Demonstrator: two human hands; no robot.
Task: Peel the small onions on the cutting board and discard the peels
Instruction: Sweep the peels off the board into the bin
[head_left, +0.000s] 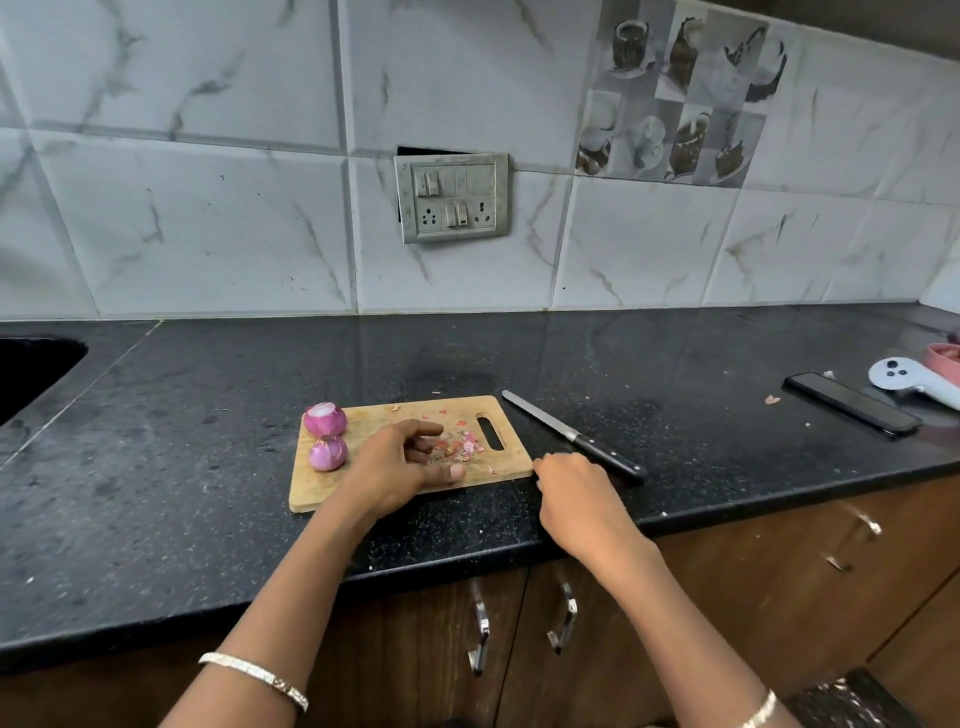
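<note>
1. My right hand (571, 493) sits nearest me on the tabletop (208, 493), its fingertips at the near right corner of the cutting board (332, 491). Its back hides the fingers, so I cannot tell whether they are curled or flat. I would cup it just below that corner as a catcher.
2. My left hand (400, 462) lies on the board with its fingers bent in a loose rake and the thumb stretched along the near edge. I cannot tell whether any scrap is pinched.
3. The peels (465, 447) lie in a small heap just beyond those fingertips, near the handle slot. I should sweep with the side of the hand, slow and low, because dry skins scatter easily. Stray flakes sit further back on the board.
4. Both onions (324, 419) (328, 453) look peeled and rest on the board's left end, clear of the sweep.
5. The knife (571, 434) lies just right of the board, so I should keep the sweep short of it.
6. I see no bin; the sink (31, 369) is far left.
</note>
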